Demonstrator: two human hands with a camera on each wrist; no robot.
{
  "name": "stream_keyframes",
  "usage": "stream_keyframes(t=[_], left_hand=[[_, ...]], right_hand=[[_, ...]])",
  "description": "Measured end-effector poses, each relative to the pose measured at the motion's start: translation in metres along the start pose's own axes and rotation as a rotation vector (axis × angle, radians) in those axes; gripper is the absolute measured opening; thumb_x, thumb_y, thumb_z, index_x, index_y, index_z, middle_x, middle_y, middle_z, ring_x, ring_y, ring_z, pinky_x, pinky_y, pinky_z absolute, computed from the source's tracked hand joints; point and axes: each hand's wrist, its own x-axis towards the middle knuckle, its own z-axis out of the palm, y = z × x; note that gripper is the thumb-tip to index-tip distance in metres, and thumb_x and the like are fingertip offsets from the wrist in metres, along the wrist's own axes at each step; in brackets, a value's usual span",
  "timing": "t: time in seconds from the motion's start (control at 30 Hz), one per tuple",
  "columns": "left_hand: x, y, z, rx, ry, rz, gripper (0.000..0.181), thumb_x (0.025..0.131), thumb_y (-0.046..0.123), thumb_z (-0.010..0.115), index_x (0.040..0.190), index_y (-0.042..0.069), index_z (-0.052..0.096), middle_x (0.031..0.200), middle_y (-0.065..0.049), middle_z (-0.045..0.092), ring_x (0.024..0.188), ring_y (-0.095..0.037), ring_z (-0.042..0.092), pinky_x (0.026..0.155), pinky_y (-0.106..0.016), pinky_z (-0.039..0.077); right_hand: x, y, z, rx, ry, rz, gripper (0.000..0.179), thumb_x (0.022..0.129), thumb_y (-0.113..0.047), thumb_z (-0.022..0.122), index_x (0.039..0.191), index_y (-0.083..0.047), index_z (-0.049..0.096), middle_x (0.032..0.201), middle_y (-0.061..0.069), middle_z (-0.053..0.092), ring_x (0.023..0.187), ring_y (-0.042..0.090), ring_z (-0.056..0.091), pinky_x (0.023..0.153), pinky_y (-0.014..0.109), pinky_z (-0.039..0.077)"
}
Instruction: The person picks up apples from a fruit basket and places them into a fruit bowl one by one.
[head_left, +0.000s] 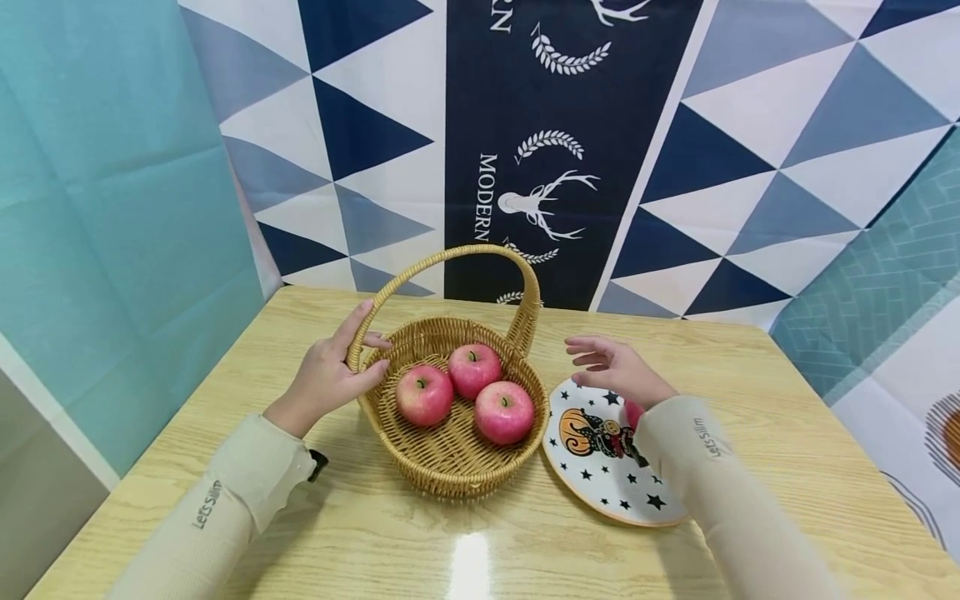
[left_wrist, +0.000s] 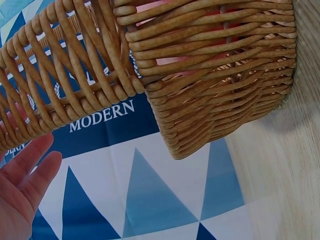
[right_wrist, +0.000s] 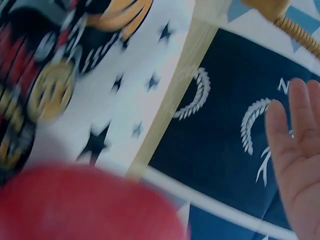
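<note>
Our left hand [head_left: 330, 371] is curled around the handle [head_left: 531, 287] of the basket [head_left: 450, 477] on the table [head_left: 360, 517]; our right hand [head_left: 618, 371], fingers loosely bent, holds nothing. We judge the basket light, slightly springy, and best held by this handle.

Basket [head_left: 452, 454] w/ 3 apples [head_left: 424, 400] in it on tbl [head_left: 375, 546], L of plate [head_left: 626, 492]; 4th apple [head_left: 633, 413] on plate; backdrop [head_left: 390, 200] behind.
</note>
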Motion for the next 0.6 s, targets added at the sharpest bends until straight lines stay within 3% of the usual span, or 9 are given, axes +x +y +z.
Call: stream_keyframes(t=[0.17,0.27,0.4,0.6], left_hand=[[0.0,0.0,0.0,-0.01,-0.001,-0.003,0.099,0.074,-0.003,0.066,0.151,0.041,0.022,0.089,-0.013,0.071,0.078,-0.033,0.067,0.047,-0.023,0.032],[0.0,0.0,0.0,-0.006,-0.001,-0.011,0.099,0.074,-0.003,0.066,0.151,0.04,0.022,0.089,-0.012,0.072,0.081,-0.034,0.067,0.049,-0.025,0.036],[0.0,0.0,0.0,0.0,0.002,-0.014,0.098,0.074,-0.003,0.067,0.151,0.037,0.023,0.089,-0.011,0.072,0.088,-0.036,0.067,0.054,-0.032,0.043],[-0.001,-0.001,0.001,0.009,0.005,-0.011,0.097,0.074,-0.003,0.067,0.151,0.037,0.023,0.089,-0.011,0.072,0.087,-0.035,0.067,0.056,-0.034,0.044]], right_hand=[[0.014,-0.014,0.008,0.016,-0.188,0.087,0.065,0.088,-0.01,0.064,0.145,0.001,0.035,0.138,0.029,0.045,0.122,0.043,0.049,0.1,0.056,0.036],[0.021,-0.026,0.011,0.009,-0.25,0.119,0.067,0.087,-0.012,0.065,0.146,0.0,0.034,0.136,0.028,0.047,0.119,0.04,0.053,0.101,0.057,0.035],[0.031,-0.039,0.02,0.019,-0.274,0.183,0.068,0.086,-0.014,0.065,0.147,-0.004,0.035,0.138,0.025,0.047,0.121,0.037,0.051,0.1,0.053,0.037],[0.041,-0.054,0.037,0.1,-0.269,0.294,0.072,0.082,-0.013,0.066,0.146,-0.003,0.036,0.141,0.026,0.043,0.125,0.037,0.047,0.096,0.045,0.044]])
